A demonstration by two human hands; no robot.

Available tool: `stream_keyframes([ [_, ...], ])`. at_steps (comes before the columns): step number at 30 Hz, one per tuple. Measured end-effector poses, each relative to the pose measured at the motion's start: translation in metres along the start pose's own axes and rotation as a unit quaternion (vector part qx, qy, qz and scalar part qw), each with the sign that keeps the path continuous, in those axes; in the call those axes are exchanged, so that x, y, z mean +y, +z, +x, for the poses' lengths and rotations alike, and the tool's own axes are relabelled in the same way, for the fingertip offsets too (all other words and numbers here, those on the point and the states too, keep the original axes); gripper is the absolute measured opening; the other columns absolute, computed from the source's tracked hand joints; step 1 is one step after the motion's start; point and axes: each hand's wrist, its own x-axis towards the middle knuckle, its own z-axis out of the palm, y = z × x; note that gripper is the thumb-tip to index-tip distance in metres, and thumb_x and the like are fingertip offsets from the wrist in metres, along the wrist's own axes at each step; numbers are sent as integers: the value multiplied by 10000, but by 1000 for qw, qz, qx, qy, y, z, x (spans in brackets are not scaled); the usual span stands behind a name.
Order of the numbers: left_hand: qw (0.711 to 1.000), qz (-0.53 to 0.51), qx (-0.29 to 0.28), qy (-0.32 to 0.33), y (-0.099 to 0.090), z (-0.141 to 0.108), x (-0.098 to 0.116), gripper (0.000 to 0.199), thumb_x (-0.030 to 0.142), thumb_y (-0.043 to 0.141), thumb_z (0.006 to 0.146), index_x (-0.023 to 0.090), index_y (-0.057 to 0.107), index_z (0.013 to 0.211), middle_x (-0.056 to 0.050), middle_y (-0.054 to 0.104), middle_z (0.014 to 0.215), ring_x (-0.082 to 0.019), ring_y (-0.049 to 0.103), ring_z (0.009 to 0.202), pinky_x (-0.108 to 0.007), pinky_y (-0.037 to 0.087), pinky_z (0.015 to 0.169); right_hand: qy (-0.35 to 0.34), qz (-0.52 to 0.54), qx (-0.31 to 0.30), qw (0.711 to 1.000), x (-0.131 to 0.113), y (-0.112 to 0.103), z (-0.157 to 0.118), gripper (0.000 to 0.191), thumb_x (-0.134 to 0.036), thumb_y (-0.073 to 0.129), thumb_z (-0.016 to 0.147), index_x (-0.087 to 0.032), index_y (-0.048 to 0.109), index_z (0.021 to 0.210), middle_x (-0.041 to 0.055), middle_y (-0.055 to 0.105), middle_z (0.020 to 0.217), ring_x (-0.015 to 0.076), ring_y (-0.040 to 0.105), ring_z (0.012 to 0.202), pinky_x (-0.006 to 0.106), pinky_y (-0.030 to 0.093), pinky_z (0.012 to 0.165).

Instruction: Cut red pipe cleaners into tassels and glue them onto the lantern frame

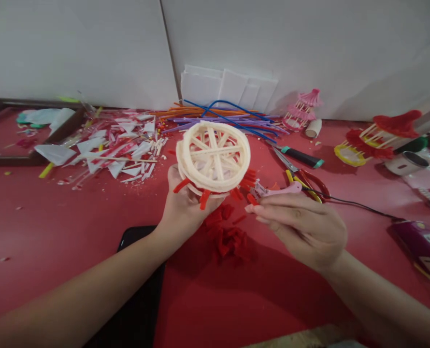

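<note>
A round cream-coloured craft piece (216, 155) with crossing spokes on top is held up over the red table by my left hand (184, 212), whose fingers wrap round its underside. Short red strips (205, 198) stick out around its lower edge. At its right, my right hand (302, 224) pinches a small red strip (251, 199) between thumb and fingertips. A pink tool (280, 190) lies just beyond those fingers. Below the craft piece is a pile of cut red pieces (231, 241) on the table.
Scissors (285, 159), a green-black cutter (302, 157) and red-yellow pliers (314, 186) lie at right. Coloured stems (222, 118) lie behind. Scraps (109, 145) cover the back left. A phone-like black object (138, 235) sits beneath my left arm. Small craft towers (302, 110) stand at right.
</note>
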Motion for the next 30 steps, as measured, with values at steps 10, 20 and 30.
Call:
stream_keyframes([
  [10, 998, 55, 6, 25, -3, -2, -8, 691, 291, 842, 508, 239, 485, 1098, -147, 572, 1319, -372, 618, 1180, -538, 545, 979, 94, -68, 85, 990, -6, 11, -5, 205, -72, 733, 800, -237, 696, 915, -33, 775, 828, 113, 717, 680, 229, 619, 679],
  [20, 998, 51, -25, 38, 3, -1, 3, 631, 333, 874, 517, 235, 537, 1042, -93, 661, 1159, -351, 602, 1211, -515, 531, 1017, 89, -92, 86, 988, -14, 15, 6, 162, -52, 694, 794, -201, 683, 856, -18, 742, 705, 104, 676, 586, 193, 577, 571],
  [30, 998, 46, -16, 38, 0, -2, 1, 666, 292, 856, 529, 249, 462, 1064, -109, 620, 1242, -348, 616, 1193, -512, 533, 1010, 40, -104, 57, 992, -12, 15, 5, 192, -32, 680, 804, -180, 714, 921, 26, 777, 808, 122, 728, 707, 206, 607, 721],
])
